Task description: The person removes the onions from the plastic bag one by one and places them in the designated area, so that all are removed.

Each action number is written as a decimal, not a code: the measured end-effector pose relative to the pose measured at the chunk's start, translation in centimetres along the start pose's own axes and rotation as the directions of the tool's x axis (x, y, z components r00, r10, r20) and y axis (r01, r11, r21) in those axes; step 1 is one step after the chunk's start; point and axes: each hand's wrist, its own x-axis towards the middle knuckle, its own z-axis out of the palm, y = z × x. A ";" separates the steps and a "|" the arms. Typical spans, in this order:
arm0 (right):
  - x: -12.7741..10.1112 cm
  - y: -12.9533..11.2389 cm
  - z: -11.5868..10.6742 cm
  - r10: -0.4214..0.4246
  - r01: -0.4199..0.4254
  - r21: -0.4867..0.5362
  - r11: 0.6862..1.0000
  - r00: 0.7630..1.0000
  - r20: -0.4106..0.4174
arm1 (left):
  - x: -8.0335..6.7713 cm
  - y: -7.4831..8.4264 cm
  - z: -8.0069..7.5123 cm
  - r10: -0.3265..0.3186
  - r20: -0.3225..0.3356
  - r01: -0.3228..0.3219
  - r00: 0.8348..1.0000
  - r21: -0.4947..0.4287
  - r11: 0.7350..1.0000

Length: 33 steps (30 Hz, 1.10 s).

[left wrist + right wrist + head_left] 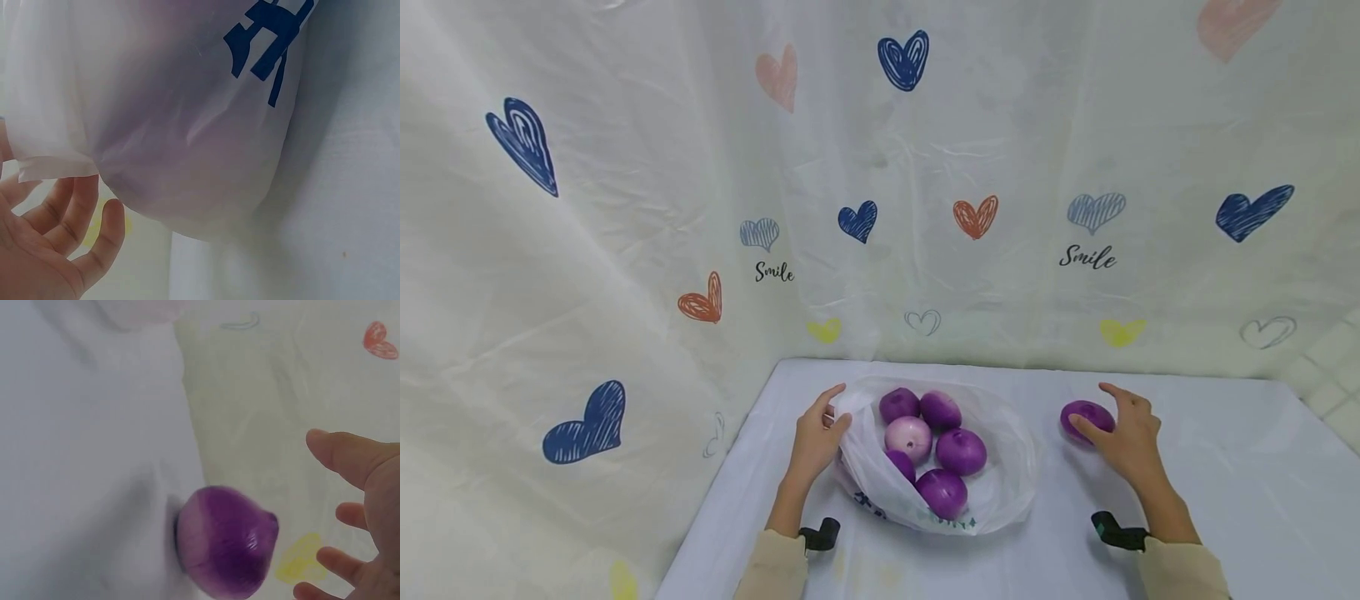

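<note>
A white plastic bag point(1011, 467) stands with its mouth spread wide, and several purple onions point(961, 452) lie inside it. At the bag's left rim, my left hand point(817, 435) holds the plastic between thumb and fingers. The left wrist view shows the bag's edge point(59, 167) passing in front of those fingers, with the thumb mostly hidden. To the right of the bag, a single purple onion point(1078, 417) rests on the table. My right hand point(1129, 437) is over it, thumb and fingers spread. The right wrist view shows a gap between the fingertips and this onion point(226, 540).
A white cloth covers the table point(1225, 483). Behind it hangs a pale curtain point(1022, 125) printed with hearts and "Smile" lettering. Dark wrist-worn cameras sit on both forearms, below the hands.
</note>
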 end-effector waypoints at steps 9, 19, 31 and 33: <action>-1.6 -5.4 -0.7 -0.213 0.216 0.043 0.976 0.976 -0.051 | 0.0 0.2 0.0 -0.005 0.003 0.005 1.000 0.004 1.000; -4.0 -10.4 0.5 -0.474 0.465 0.145 0.873 0.880 0.027 | -0.1 0.3 0.0 0.005 0.003 -0.005 1.000 0.001 1.000; -5.8 -12.4 4.6 -0.536 0.478 0.249 0.842 0.793 0.289 | 0.1 -0.4 0.0 0.013 0.006 -0.013 1.000 -0.008 1.000; -6.0 -12.4 5.3 -0.527 0.449 0.283 0.847 0.775 0.348 | 0.1 -0.4 0.0 0.014 0.005 -0.014 1.000 -0.003 1.000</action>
